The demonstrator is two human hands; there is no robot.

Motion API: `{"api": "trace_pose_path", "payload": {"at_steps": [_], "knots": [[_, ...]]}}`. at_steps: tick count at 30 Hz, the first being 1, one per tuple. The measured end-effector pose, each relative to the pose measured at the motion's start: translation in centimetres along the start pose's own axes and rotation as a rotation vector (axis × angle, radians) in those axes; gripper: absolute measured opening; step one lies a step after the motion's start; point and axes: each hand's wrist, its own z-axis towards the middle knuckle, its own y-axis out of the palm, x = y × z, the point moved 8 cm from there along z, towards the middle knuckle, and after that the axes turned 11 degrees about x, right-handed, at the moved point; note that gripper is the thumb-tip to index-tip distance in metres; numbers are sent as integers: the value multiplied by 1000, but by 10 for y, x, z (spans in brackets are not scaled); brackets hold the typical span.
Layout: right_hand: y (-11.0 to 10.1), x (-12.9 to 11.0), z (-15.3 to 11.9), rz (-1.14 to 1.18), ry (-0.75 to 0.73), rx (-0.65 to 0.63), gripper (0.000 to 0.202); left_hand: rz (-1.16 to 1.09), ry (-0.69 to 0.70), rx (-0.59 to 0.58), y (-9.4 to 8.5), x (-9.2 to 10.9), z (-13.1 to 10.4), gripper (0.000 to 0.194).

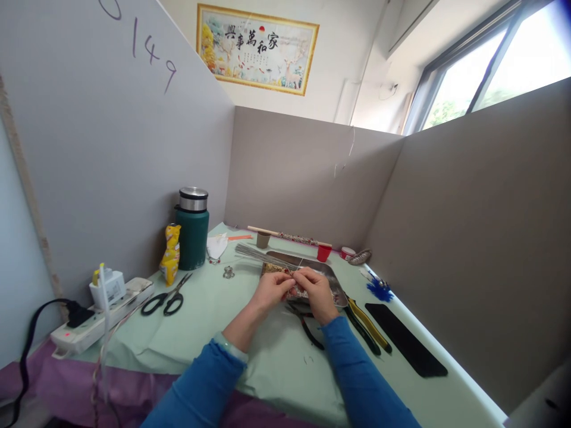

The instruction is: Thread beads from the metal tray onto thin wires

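Over the near part of a metal tray (338, 284), my left hand (273, 290) and my right hand (314, 288) meet, fingertips pinched close together. Between them is a thin wire with something small and reddish on it, too small to make out fully. A bundle of thin straight wires (256, 254) reaches from the left across the tray rim. Small beads (302, 291) show in the tray, partly hidden by my hands. Just below my right hand lie dark-handled pliers (310, 334), their jaws beneath the hands.
Yellow-and-green-handled pliers (368, 327) and a black strip (405, 340) lie at right. Scissors (167, 300), a green thermos (193, 232), a yellow packet (171, 254) and a power strip (104, 315) stand left. Behind are a red cup (324, 253), a brown cup (263, 239) and grey partitions (307, 172).
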Motion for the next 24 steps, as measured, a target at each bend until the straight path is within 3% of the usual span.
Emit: {"api": "trace_pose_path", "payload": {"at_steps": [6,11,17,24], "knots": [[4,19,-2,145,222,-68,29,-44,-35,-90,7,4,-7,22],[4,21,-2,151,208,-68,26,-71,-28,-49,5,6,-7,13],[0,22,0,142,219,-9,28,-190,-78,-97,11,3,-9,23],[1,18,-1,72,173,-44,27,-101,-104,-66,8,-8,-4,29]]}}
